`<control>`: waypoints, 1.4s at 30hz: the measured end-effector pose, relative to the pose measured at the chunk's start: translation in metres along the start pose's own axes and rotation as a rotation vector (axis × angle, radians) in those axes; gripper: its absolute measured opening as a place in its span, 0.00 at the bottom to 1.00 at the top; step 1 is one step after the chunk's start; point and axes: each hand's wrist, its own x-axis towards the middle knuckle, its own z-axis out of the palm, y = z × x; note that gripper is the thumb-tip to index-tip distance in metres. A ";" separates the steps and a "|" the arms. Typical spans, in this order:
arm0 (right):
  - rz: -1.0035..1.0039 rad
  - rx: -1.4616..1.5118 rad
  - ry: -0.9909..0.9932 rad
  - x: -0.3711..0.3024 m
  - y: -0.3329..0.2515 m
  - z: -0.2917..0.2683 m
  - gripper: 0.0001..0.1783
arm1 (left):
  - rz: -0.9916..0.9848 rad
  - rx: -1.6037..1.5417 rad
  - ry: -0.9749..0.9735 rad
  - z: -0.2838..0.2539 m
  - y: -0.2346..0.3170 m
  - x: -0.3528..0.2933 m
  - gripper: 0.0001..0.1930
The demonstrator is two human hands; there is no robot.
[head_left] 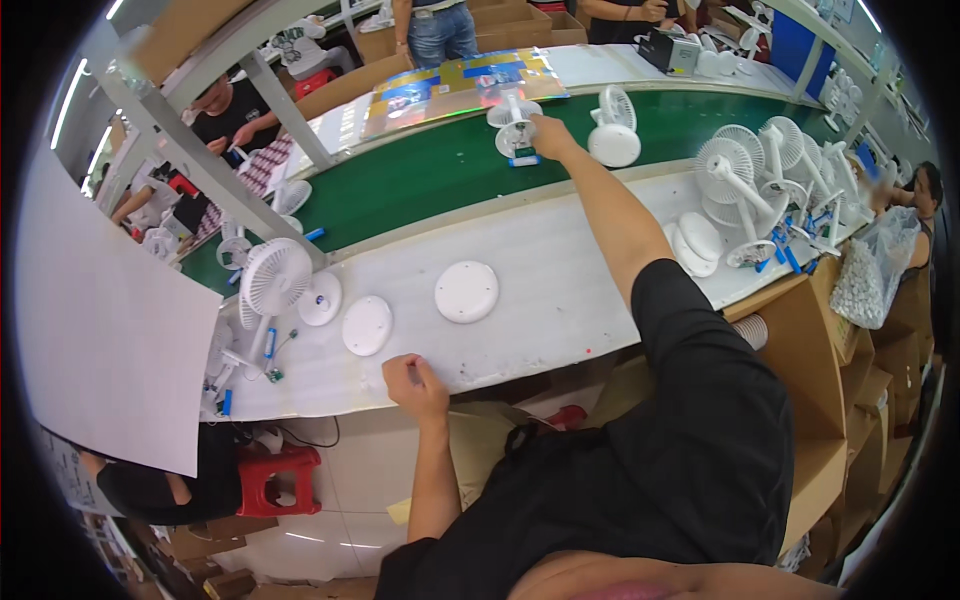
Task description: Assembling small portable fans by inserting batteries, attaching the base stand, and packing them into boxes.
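Note:
My right hand (549,137) reaches out over the green conveyor belt (430,185). Its fingers are closed at the edge of a small white desk fan (517,135) whose base is open, with a blue battery (524,161) at it. Close to the table's front edge is my left hand (415,387), fingers curled into a loose fist; whatever may be inside is hidden. Two round white base covers (467,292) (367,325) lie flat on the white worktable (540,330), beyond and left of that hand. Another white fan (614,128) lies on the belt, right of my right hand.
Several white fans with bare bases and blue batteries crowd the right (740,190) and left (275,280) of the table. More round covers (697,243) sit at right. Cardboard boxes (800,350) stand beside me; a metal post (285,110) rises left. Other people work around the belt.

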 end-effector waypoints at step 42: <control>-0.148 0.565 0.177 -0.266 -0.250 -0.247 0.08 | -0.459 -0.867 -0.315 0.007 0.207 0.024 0.04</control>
